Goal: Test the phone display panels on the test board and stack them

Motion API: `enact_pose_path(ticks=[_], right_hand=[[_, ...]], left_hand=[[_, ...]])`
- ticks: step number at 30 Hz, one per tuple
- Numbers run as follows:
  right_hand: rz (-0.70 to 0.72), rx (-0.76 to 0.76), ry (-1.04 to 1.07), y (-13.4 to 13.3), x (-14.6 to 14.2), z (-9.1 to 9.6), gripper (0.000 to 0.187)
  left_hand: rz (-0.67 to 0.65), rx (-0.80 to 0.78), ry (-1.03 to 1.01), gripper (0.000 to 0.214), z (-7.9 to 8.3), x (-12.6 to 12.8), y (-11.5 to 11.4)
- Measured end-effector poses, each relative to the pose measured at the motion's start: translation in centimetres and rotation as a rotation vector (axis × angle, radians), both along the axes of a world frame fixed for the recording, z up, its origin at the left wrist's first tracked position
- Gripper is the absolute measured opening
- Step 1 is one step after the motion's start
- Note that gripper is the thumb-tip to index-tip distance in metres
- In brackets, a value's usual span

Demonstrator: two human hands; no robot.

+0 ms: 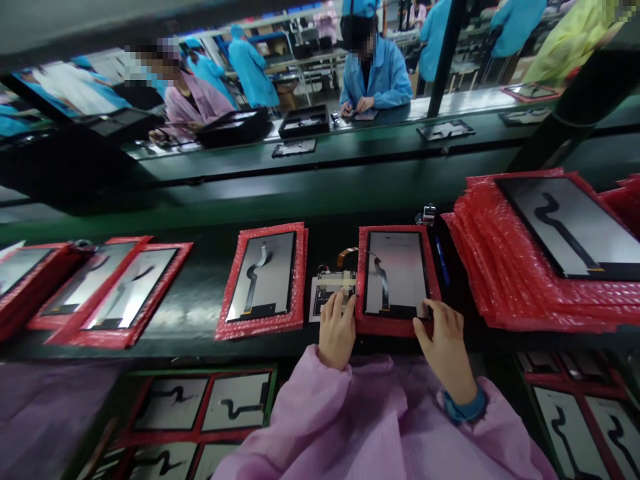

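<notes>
Directly ahead, a display panel (400, 267) lies face down on red bubble wrap (385, 325), its black ribbon cable bent upward. An orange flex cable (349, 253) arches between this panel and a small circuit board (325, 287) on its left. My left hand (337, 330) rests with outstretched fingers on the lower part of the board, covering some of it. At the panel's lower right corner is my right hand (445, 343), thumb and fingers apart, fingertips touching or close to the edge. Neither hand shows anything gripped.
Another panel (265, 273) on bubble wrap lies to the left, with more panels (133, 287) beyond. A tall red bubble-wrap stack (530, 267) stands right, beside a blue pen (442, 260). Trays of panels (237, 400) sit below the bench edge. Across the line, a co-worker (375, 73) handles a part.
</notes>
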State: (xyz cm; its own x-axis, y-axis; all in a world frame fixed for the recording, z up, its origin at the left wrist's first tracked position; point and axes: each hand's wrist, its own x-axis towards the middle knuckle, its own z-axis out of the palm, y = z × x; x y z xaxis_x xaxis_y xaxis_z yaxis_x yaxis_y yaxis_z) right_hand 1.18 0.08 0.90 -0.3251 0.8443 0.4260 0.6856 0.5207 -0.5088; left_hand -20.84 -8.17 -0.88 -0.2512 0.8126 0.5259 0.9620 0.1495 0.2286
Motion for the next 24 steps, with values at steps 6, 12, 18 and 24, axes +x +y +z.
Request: enact_pose_path(ticks=[6, 12, 18, 24], right_hand=[[-0.097, -0.048, 0.058, -0.1, -0.6, -0.4, 0.047], [-0.140, -0.311, 0.255, 0.8, -0.1, 0.8, 0.051], [-0.056, -0.218, 0.361, -1.4, -2.7, 7.3, 0.046], [0.358, -0.008, 0.353, -3.9, -8.6, 10.6, 0.048]], left_hand=[[-0.162, 0.122, -0.141, 0.038, 0.4, 1.8, 0.8], [-0.161, 0.089, -0.218, 0.025, 1.4, 3.2, 1.3], [-0.187, -0.088, -0.411, 0.026, 4.3, 1.8, 1.9], [-0.043, 0.173, -0.940, 0.046, 8.4, -2.2, 6.8]])
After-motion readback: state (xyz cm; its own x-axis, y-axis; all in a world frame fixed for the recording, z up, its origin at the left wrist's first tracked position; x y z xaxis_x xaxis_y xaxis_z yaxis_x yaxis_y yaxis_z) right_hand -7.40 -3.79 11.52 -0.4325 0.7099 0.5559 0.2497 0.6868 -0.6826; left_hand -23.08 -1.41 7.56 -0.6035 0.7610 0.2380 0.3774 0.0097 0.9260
